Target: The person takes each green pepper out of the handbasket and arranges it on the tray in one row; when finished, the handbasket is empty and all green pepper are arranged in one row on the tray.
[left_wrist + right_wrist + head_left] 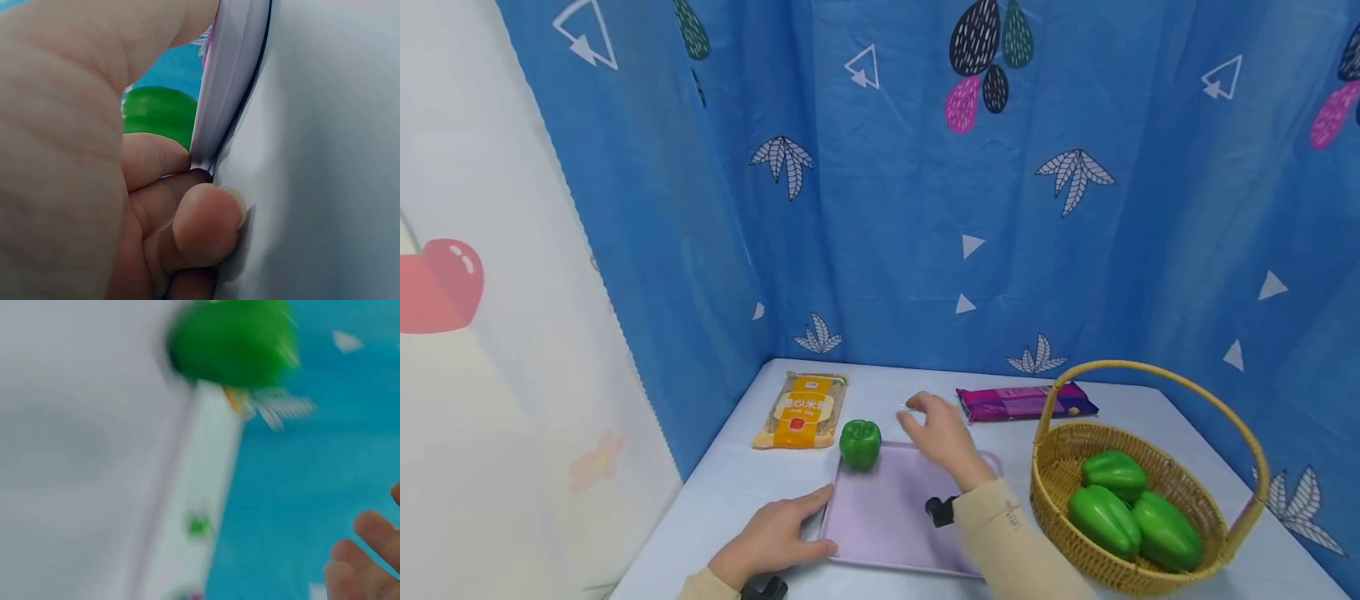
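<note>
My left hand point(772, 537) lies at the left edge of the light purple tray point(891, 512). Its thumb and fingers touch the tray's rim point(228, 81), pinching nothing. Over the far part of the tray, my right hand point(946, 437) is raised with loosely bent fingers and holds nothing. A green bell pepper point(860, 445) sits upright at the tray's far left corner, apart from both hands. The bell pepper point(234, 340) is blurred in the right wrist view, where the fingertips point(350, 575) show apart from it.
A wicker basket point(1052, 508) with a tall handle and several green peppers point(1103, 521) stands at the right. A yellow-labelled food packet point(805, 410) lies back left, a purple packet point(1011, 402) back right. Blue patterned curtain point(887, 208) hangs behind the white table point(722, 467).
</note>
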Available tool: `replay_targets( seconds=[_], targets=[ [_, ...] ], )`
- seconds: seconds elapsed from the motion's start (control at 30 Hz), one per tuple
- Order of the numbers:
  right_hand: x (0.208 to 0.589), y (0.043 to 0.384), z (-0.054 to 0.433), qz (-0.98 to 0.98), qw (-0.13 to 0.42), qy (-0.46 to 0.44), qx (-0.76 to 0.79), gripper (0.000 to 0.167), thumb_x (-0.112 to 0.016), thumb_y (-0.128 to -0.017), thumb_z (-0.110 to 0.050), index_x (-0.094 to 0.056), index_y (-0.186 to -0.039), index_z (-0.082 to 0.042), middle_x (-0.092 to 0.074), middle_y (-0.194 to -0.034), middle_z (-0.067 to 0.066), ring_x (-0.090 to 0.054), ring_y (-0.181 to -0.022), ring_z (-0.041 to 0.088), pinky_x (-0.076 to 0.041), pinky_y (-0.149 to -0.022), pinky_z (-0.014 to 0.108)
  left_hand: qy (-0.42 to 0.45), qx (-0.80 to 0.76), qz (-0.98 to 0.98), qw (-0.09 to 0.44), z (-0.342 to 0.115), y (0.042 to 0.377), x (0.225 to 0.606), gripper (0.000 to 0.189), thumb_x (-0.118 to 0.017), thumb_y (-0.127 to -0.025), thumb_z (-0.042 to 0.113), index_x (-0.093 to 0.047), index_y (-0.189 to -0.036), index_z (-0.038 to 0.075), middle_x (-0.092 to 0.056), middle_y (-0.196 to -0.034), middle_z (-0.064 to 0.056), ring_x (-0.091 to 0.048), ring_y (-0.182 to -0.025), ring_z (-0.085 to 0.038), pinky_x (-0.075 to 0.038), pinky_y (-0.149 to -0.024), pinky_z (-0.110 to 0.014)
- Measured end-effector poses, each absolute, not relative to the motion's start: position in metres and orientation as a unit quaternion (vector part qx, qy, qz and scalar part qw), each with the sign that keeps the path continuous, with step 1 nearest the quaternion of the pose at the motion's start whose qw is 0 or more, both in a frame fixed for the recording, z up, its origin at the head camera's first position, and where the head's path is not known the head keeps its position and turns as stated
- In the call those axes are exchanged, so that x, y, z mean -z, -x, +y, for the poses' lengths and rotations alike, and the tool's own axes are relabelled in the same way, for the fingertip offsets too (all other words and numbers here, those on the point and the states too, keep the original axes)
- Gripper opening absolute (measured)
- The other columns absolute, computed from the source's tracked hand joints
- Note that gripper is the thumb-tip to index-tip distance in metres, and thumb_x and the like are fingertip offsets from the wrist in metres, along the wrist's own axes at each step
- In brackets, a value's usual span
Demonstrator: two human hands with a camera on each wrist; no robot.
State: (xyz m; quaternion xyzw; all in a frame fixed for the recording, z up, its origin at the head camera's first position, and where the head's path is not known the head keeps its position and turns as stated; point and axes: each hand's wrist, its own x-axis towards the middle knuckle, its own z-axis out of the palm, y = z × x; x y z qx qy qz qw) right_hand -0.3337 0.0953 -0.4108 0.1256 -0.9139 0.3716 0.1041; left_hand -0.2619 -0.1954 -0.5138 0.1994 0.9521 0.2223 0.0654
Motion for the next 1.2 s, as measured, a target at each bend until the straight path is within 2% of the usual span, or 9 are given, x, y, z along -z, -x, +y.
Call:
replay_targets(
  seconds=[0.1,0.2,0.33,0.47,0.77,0.83,1.03,1.13,1.2],
  targets=[
    [0.389,0.326,0.14,-0.913,0.139,-0.101,-0.371,0.028,-0.065,-0.101,-0.033,-0.071,-0.118,-0.012,-0.073,-0.118,0.007,-0.068,-0.111,0.029,-0.059,-0.095,0.051,-0.195,-0.222,0.953,0.068,-0.196,0.26,0.512,0.098,-0.064,-0.083,0.078,-0.046,-0.156,0.015,-0.055,-0.153,-0.004,-0.059,-0.134,-0.033,-0.05,-0.109,-0.057],
    [0.374,0.317,0.187,-0.917,0.153,-0.079,-0.359,0.028,-0.063,-0.103,-0.035,-0.07,-0.113,-0.01,-0.074,-0.104,0.007,-0.067,-0.093,0.025,-0.062,-0.08,0.043,-0.189,-0.218,0.955,0.069,-0.198,0.258,0.511,0.098,-0.065,-0.083,0.078,-0.047,-0.156,0.015,-0.056,-0.153,-0.004,-0.059,-0.134,-0.034,-0.05,-0.109,-0.058],
    [0.367,0.308,0.245,-0.925,0.167,-0.033,-0.339,0.033,-0.053,-0.107,-0.037,-0.067,-0.108,-0.008,-0.069,-0.089,0.008,-0.058,-0.073,0.023,-0.051,-0.06,0.033,-0.189,-0.218,0.955,0.069,-0.201,0.258,0.512,0.099,-0.064,-0.083,0.079,-0.047,-0.156,0.014,-0.055,-0.154,-0.004,-0.058,-0.135,-0.034,-0.05,-0.109,-0.058],
    [0.378,0.307,0.286,-0.921,0.196,0.022,-0.337,0.034,-0.046,-0.107,-0.033,-0.066,-0.104,-0.005,-0.066,-0.085,0.011,-0.053,-0.067,0.025,-0.043,-0.053,0.033,-0.192,-0.219,0.954,0.07,-0.202,0.258,0.514,0.099,-0.063,-0.083,0.08,-0.046,-0.156,0.015,-0.055,-0.154,-0.003,-0.058,-0.135,-0.033,-0.05,-0.11,-0.057],
    [0.433,0.317,0.327,-0.904,0.242,0.092,-0.34,0.035,-0.046,-0.106,-0.032,-0.066,-0.094,-0.006,-0.062,-0.078,0.01,-0.05,-0.065,0.025,-0.039,-0.052,0.034,-0.194,-0.222,0.953,0.07,-0.199,0.257,0.516,0.099,-0.063,-0.083,0.079,-0.046,-0.156,0.014,-0.054,-0.154,-0.004,-0.057,-0.136,-0.033,-0.05,-0.11,-0.057],
    [0.437,0.317,0.335,-0.912,0.24,0.104,-0.314,0.032,-0.048,-0.105,-0.029,-0.065,-0.093,-0.005,-0.062,-0.078,0.012,-0.051,-0.066,0.027,-0.04,-0.055,0.041,-0.202,-0.217,0.953,0.061,-0.197,0.258,0.516,0.099,-0.062,-0.084,0.08,-0.046,-0.156,0.014,-0.054,-0.154,-0.004,-0.058,-0.135,-0.033,-0.05,-0.11,-0.056],
    [0.441,0.319,0.344,-0.946,0.172,0.144,-0.235,0.034,-0.053,-0.099,-0.028,-0.06,-0.107,0.004,-0.056,-0.108,0.031,-0.049,-0.101,0.052,-0.035,-0.083,0.072,-0.205,-0.219,0.952,0.056,-0.192,0.261,0.511,0.099,-0.062,-0.084,0.079,-0.045,-0.157,0.014,-0.053,-0.155,-0.003,-0.057,-0.137,-0.032,-0.05,-0.111,-0.056],
    [0.442,0.32,0.345,-0.956,0.12,0.159,-0.213,0.05,-0.055,-0.099,-0.033,-0.054,-0.121,0.012,-0.048,-0.121,0.041,-0.043,-0.111,0.061,-0.033,-0.092,0.078,-0.203,-0.222,0.952,0.056,-0.193,0.262,0.511,0.098,-0.062,-0.085,0.079,-0.045,-0.157,0.015,-0.053,-0.155,-0.002,-0.057,-0.137,-0.032,-0.049,-0.111,-0.056],
    [0.442,0.32,0.346,-0.964,0.082,0.153,-0.201,0.056,-0.055,-0.1,-0.036,-0.053,-0.123,0.014,-0.05,-0.12,0.041,-0.048,-0.108,0.06,-0.038,-0.089,0.075,-0.202,-0.225,0.952,0.056,-0.193,0.261,0.511,0.097,-0.062,-0.085,0.078,-0.045,-0.157,0.015,-0.053,-0.155,-0.002,-0.057,-0.137,-0.032,-0.049,-0.111,-0.056]
  ],
)
